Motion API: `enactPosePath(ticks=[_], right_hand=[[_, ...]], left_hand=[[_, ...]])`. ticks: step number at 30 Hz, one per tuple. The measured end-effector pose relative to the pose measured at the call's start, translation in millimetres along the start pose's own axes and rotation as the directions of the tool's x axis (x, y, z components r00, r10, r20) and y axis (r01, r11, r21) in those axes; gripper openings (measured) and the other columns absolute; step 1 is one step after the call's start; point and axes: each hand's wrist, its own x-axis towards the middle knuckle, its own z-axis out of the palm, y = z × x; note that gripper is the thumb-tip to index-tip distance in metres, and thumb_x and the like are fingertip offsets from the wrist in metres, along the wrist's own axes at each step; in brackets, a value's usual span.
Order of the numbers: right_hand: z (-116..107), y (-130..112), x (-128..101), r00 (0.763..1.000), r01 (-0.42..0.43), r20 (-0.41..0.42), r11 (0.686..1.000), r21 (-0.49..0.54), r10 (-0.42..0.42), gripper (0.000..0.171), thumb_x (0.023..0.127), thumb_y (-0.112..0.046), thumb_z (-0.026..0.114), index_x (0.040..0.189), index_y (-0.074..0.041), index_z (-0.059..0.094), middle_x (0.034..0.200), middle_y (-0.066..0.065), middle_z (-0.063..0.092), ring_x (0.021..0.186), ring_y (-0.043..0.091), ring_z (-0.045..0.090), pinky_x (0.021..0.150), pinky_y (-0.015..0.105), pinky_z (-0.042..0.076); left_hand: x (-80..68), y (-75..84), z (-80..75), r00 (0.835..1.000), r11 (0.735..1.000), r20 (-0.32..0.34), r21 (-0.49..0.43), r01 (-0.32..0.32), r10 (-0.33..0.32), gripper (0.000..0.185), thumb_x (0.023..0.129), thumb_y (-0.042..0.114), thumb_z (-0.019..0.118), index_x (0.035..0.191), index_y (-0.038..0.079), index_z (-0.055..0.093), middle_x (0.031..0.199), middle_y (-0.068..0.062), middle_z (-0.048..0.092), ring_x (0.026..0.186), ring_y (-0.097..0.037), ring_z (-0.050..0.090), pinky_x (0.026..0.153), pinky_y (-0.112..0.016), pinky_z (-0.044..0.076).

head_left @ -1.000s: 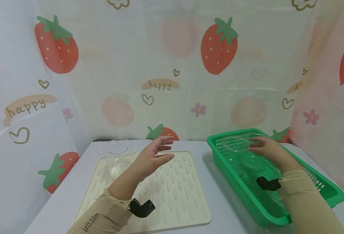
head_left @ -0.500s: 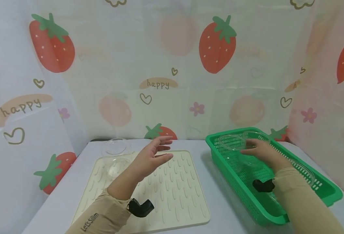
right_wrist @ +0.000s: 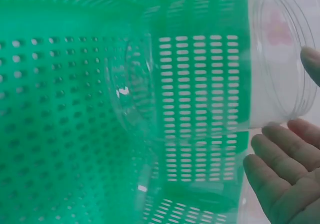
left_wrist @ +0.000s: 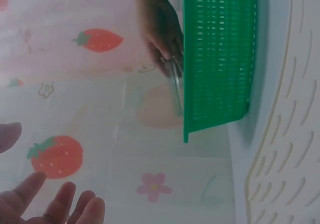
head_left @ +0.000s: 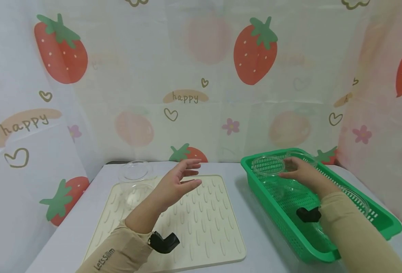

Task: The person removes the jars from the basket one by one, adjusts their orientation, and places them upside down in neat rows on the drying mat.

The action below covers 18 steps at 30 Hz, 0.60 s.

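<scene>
Far left on the counter (head_left: 84,212): a clear jar (head_left: 136,171) upright just beyond the mat (head_left: 201,223), with something clear and faint on the mat's far left corner, too dim to name. Over the mat, left hand (head_left: 177,184) raised, fingers straight and spread, holding nothing. Right of the mat, a green basket (head_left: 282,223) of perforated plastic. Inside it at the far end, right hand (head_left: 301,172) at the rim of a second clear jar (head_left: 268,167), fingers (right_wrist: 280,159) gently curved along the mouth and one fingertip at the opposite edge; looks like a light pinch across the rim, jar tipped and partly above the basket wall.

Probably thin moulded plastic: very light, stiff enough at the threaded mouth, springy in the wall, smooth and slippery. Little risk of breakage, more of squeezing out of shape or sliding free. Best taken at the rim, thumb inside and fingers outside, or spanned round the mouth, without hard pressure on the side wall.
</scene>
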Motion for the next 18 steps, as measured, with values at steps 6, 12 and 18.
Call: enactPosePath(ticks=[6,12,18], right_hand=[[-3,-3,3,1.0,0.02,0.023,0.998,-0.056,-0.018,0.087,0.082,-0.043,0.064,0.142,0.003,0.021,0.139,0.03,0.031,0.126,0.045,0.03,0.095,0.056,0.035],[0,-2,8,0.999,0.027,0.035,0.999,-0.033,-0.026,0.089,0.08,-0.042,0.067,0.142,0.002,0.021,0.141,0.029,0.028,0.127,0.045,0.03,0.094,0.056,0.037],[8,-1,11,0.999,0.042,0.026,0.999,-0.023,-0.041,0.094,0.079,-0.04,0.069,0.142,0.003,0.015,0.144,0.027,0.022,0.129,0.045,0.025,0.095,0.057,0.035]], left_hand=[[0.0,-0.4,-0.3,1.0,1.0,-0.001,0.003,0.014,-0.014,0.047,0.088,0.02,0.06,0.131,0.027,0.042,0.131,-0.001,0.044,0.12,-0.021,0.044,0.093,-0.041,0.043],[-0.7,-1.2,-0.6,1.0,1.0,-0.007,0.008,0.023,-0.023,0.046,0.088,0.021,0.061,0.13,0.027,0.042,0.131,0.001,0.044,0.12,-0.02,0.045,0.093,-0.04,0.044],[-2.1,-1.0,-0.5,1.0,1.0,-0.005,0.015,0.025,-0.025,0.048,0.088,0.02,0.061,0.132,0.023,0.041,0.133,-0.003,0.043,0.121,-0.023,0.045,0.092,-0.041,0.044]])
